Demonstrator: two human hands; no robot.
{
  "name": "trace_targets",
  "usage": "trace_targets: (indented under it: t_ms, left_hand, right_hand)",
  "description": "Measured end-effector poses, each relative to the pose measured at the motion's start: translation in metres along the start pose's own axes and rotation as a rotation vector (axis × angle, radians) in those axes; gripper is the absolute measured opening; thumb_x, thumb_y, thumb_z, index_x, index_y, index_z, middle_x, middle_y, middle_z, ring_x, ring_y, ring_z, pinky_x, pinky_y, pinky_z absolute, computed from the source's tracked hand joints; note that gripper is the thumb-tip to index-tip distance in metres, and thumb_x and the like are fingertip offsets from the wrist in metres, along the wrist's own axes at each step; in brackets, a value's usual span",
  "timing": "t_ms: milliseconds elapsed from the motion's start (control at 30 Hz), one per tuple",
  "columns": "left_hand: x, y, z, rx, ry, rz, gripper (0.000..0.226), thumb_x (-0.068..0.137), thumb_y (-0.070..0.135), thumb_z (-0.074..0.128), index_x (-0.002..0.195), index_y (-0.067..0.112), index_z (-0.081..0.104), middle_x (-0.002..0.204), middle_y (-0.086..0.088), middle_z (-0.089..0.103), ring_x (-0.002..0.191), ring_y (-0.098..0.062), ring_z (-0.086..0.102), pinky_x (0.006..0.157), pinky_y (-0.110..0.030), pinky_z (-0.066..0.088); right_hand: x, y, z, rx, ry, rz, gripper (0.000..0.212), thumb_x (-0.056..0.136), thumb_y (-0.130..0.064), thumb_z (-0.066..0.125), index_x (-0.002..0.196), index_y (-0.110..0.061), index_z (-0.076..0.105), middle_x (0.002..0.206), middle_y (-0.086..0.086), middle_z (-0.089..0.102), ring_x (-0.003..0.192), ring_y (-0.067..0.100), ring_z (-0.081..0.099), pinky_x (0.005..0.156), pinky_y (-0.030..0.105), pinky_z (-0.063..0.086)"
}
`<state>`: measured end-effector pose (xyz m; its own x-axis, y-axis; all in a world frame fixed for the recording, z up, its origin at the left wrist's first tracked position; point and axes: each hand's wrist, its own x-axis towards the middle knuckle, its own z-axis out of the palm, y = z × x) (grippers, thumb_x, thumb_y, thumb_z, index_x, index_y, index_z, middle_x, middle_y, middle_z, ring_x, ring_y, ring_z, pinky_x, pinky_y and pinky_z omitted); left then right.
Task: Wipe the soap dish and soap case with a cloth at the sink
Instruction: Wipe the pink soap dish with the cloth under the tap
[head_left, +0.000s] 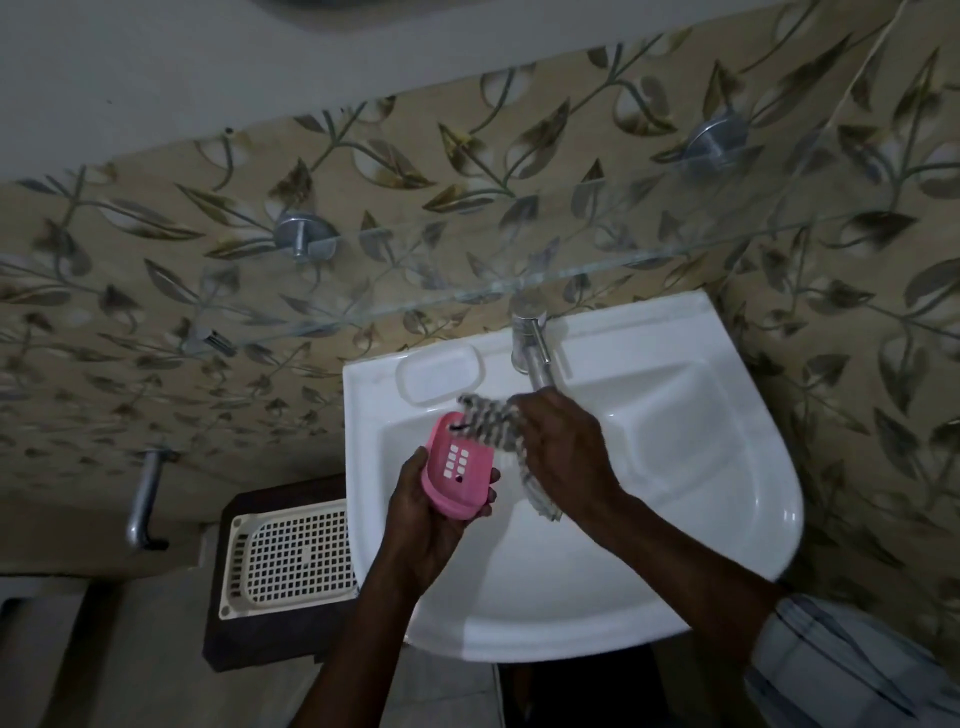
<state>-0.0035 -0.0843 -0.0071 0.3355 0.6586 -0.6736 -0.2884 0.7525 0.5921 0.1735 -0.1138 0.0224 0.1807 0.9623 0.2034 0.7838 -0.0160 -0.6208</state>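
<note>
Right sleeve (841, 670): we note pale striped fabric at the lower right edge.
Left hand (431, 525): we see fingers and thumb curled round the pink plastic slotted soap dish (457, 465), held above the left side of the white ceramic sink (753, 467).
Right hand (566, 452): fingers bunched on the grey-and-white striped cloth (491, 423), which touches the dish's far end.
Left of sink: we see a cream perforated plastic tray (291, 556).

Hands: two, left hand (431, 525) and right hand (566, 457). Pink soap dish (457, 470): one. Striped cloth (491, 423): one. White sink (701, 415): one, with one tap (530, 348) and one moulded soap recess (439, 374). Glass shelf (675, 254): one. Round metal mounts (304, 239): two. Cream perforated tray (291, 556): one. Dark stand (234, 639): one.
</note>
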Motion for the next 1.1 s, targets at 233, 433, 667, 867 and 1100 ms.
trace_targets:
  t_ms: [233, 433, 667, 867, 1100]
  left_hand:
    - [0.003, -0.001, 0.000, -0.025, -0.119, -0.049, 0.052, 0.103, 0.039, 0.036, 0.127, -0.002, 0.058, 0.104, -0.025, 0.072, 0.080, -0.035, 0.071, 0.062, -0.040, 0.060]
    - [0.002, 0.011, -0.008, 0.234, -0.135, 0.003, 0.063, 0.097, 0.058, 0.045, 0.131, 0.007, 0.060, 0.103, -0.025, 0.069, 0.078, -0.030, 0.066, 0.063, -0.036, 0.057]
    - [-0.005, 0.013, 0.000, 0.791, -0.197, 0.246, 0.025, 0.089, 0.015, 0.061, 0.110, 0.020, 0.074, 0.102, -0.014, 0.077, 0.095, -0.036, 0.073, 0.079, -0.040, 0.056]
    - [-0.007, 0.003, 0.005, 0.779, 0.037, 0.405, 0.017, 0.075, 0.007, 0.058, 0.077, -0.005, 0.070, 0.079, -0.033, 0.070, 0.067, -0.025, 0.063, 0.064, -0.039, 0.046]
    - [-0.005, -0.016, 0.010, 0.927, 0.195, 0.591, 0.024, 0.082, 0.006, 0.061, 0.059, 0.000, 0.064, 0.054, -0.018, 0.065, 0.046, -0.020, 0.056, 0.050, -0.032, 0.042]
  right_hand:
    - [-0.019, -0.004, 0.027, 0.020, -0.271, -0.353, 0.030, 0.078, 0.006, 0.070, 0.107, -0.002, 0.073, 0.105, 0.017, 0.072, 0.094, 0.031, 0.070, 0.080, 0.036, 0.059]
    - [0.005, 0.018, 0.016, 0.236, 0.149, 0.254, 0.010, 0.096, -0.005, 0.054, 0.099, -0.002, 0.063, 0.087, 0.010, 0.070, 0.078, 0.024, 0.065, 0.066, 0.023, 0.046]
    - [-0.007, -0.005, 0.020, 0.126, -0.228, -0.003, 0.040, 0.101, -0.028, 0.045, 0.138, -0.014, 0.043, 0.130, 0.006, 0.057, 0.114, 0.023, 0.057, 0.094, 0.034, 0.049]
    - [-0.018, -0.004, 0.033, 0.034, -0.275, -0.332, 0.059, 0.090, -0.008, 0.055, 0.147, 0.000, 0.038, 0.154, 0.017, 0.038, 0.146, 0.033, 0.029, 0.121, 0.045, 0.021]
    - [-0.023, -0.015, 0.040, 0.188, -0.109, -0.016, 0.037, 0.095, -0.002, 0.052, 0.131, 0.001, 0.058, 0.140, 0.018, 0.056, 0.133, 0.031, 0.050, 0.115, 0.015, 0.028]
